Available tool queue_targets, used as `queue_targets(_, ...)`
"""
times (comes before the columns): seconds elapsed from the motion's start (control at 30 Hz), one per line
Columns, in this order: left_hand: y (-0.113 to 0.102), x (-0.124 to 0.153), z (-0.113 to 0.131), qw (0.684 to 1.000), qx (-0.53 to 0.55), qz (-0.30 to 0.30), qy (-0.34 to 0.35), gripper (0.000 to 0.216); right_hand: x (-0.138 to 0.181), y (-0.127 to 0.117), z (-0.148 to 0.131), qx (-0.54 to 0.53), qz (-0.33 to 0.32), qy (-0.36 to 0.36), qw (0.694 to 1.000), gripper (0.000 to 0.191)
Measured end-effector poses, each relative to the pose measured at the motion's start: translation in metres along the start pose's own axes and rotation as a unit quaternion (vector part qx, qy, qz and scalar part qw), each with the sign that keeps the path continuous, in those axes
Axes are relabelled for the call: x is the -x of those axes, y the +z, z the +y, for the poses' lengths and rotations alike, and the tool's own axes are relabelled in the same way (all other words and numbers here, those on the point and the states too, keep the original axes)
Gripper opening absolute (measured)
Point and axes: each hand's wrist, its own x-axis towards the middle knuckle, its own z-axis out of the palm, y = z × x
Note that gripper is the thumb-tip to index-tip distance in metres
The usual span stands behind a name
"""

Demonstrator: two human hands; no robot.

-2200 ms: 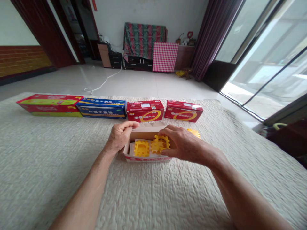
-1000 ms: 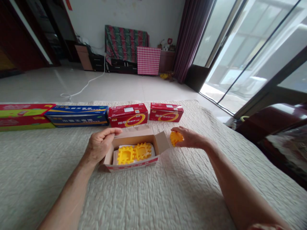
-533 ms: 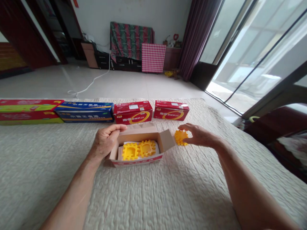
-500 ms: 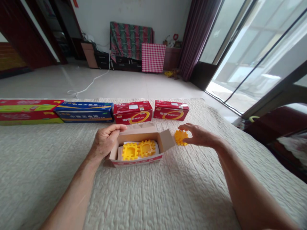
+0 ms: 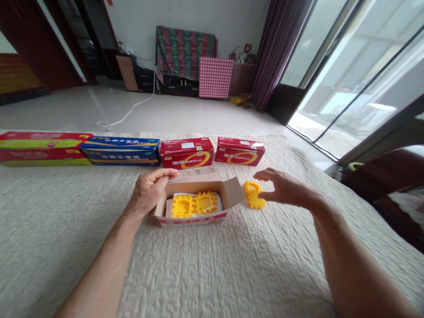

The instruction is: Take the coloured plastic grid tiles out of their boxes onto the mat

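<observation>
In front of me an open cardboard box (image 5: 194, 221) sits on the quilted cover. Two square yellow plastic toy blocks (image 5: 183, 206) with notched edges lie side by side in it, on something whitish. My left hand (image 5: 149, 190) is closed at the box's far left corner, thumb and fingers pinching the raised back flap (image 5: 195, 175). Right of the box, beside its side flap (image 5: 233, 192), more yellow notched pieces (image 5: 256, 199) overlap on the cover. My right hand (image 5: 281, 187) is over them with thumb and fingers apart; the thumb tip is at the pieces' right edge.
Behind the open box stand two red boxes (image 5: 187, 153), a blue box (image 5: 121, 151) and a red-and-green box (image 5: 44, 149) in a row. The quilted cover (image 5: 212, 269) spreads under everything. Beyond it are a tiled floor with a white cable (image 5: 130, 109) and a low cabinet.
Right of the box, a yellow piece now lies lower and nearer, overlapping another behind it. My right hand's fingers have spread. The left hand keeps its hold, and the view has shifted slightly.
</observation>
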Motion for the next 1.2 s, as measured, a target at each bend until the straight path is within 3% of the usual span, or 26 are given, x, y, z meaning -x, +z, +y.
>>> queue_targets(0.33,0.001,0.001,0.002,1.0,0.006,0.016,-0.01,0.023,0.025,0.023,-0.035,0.1,0.024,0.021,0.994,0.06)
queue_targets(0.87,0.001,0.0,0.004,1.0,0.007,0.006,0.0,0.024,0.028,0.04,-0.032,0.146,0.043,-0.012,0.988,0.044)
queue_targets(1.0,0.003,0.0,0.005,1.0,0.022,0.01,-0.002,0.023,0.031,0.029,-0.03,0.149,0.074,-0.018,0.986,0.044)
queue_targets(1.1,0.004,0.0,0.004,0.999,0.047,0.013,-0.01,0.022,0.033,0.009,-0.03,0.131,0.135,-0.011,0.982,0.048)
queue_targets(1.2,0.005,0.0,0.002,0.997,0.069,0.018,-0.016,0.022,0.027,-0.014,-0.048,0.08,0.199,-0.04,0.976,0.045)
